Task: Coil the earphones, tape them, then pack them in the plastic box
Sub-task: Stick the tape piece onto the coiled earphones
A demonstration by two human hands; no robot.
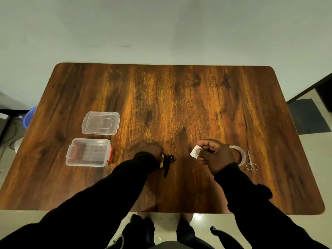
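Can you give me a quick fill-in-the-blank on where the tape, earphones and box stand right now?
1. The right hand pinches a cut piece of ____.
2. The left hand pins the coiled ____ to the table.
3. The plastic box sits open, its lid lying on the box's ____ side.
4. The scissors lie just right of the tape ____.

Missing words: tape; earphones; far; roll
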